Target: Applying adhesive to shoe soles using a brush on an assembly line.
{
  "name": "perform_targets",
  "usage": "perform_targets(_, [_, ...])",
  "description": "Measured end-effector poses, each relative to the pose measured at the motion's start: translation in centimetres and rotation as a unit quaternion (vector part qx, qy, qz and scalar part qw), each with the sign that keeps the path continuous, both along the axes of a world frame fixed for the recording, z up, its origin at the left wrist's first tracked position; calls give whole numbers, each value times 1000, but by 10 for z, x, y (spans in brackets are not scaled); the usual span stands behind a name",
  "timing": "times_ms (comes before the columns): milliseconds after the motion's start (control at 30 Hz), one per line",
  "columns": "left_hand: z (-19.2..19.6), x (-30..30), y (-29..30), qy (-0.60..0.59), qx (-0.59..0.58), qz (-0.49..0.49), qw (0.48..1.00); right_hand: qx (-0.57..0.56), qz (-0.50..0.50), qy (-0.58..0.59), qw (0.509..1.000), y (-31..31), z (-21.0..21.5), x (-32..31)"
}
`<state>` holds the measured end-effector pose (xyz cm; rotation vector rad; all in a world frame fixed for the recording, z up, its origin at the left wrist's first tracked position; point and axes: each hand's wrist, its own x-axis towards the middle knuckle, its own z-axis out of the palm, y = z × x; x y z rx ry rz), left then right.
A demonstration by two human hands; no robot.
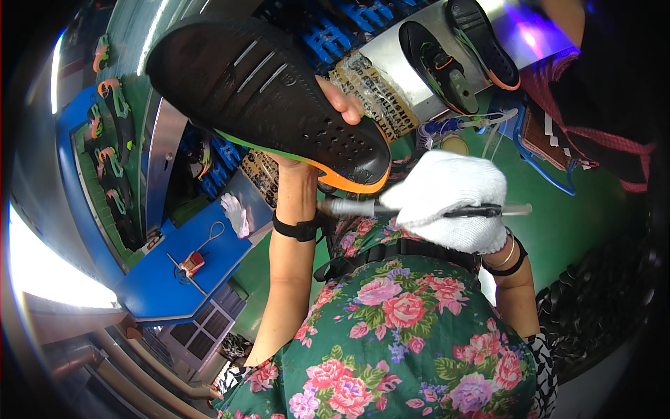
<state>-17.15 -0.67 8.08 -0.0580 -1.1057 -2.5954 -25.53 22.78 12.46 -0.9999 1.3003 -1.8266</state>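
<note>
A black shoe sole (279, 105) edged orange and green tilts at upper left, underside showing; the bare left hand (340, 100) grips its heel half; a blurred brush-like tool (354, 207) sits clasped in the white-gloved right hand (453, 199), near the heel.

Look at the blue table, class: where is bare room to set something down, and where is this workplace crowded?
Free: the blue table's left end, beside the small red object. Crowded: the metal counter under two shoes, and the green surface lined with more shoes.
</note>
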Motion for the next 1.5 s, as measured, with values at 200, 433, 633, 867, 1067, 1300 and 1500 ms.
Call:
perform_targets(200, [3,-2,-6,-31,-36,-73,996,0,-90,247,965,-1,-6,9])
perform_targets(433, [-7,4,-11,-98,186,-136,968,-72,22,187,979,-3,-7,1])
perform_targets(633, [2,6,-7,-217,215,-174,936,-42,35,237,970,-4,-12,22])
perform_targets(867, [-4,13,-13,-197,164,-230,939,-46,10,303,952,-8,-10,20])
perform_targets(1067, [-5,14,-12,-207,141,-252,935,-106,60,156,980,-10,-8,18])
perform_targets(1300, [-5,7,-12,-346,-1,-257,902,-40,78,274,958,-13,-19,27])
perform_targets(1500, [5,3,0,-424,-32,-242,872,-52,89,240,965,-16,-20,18])
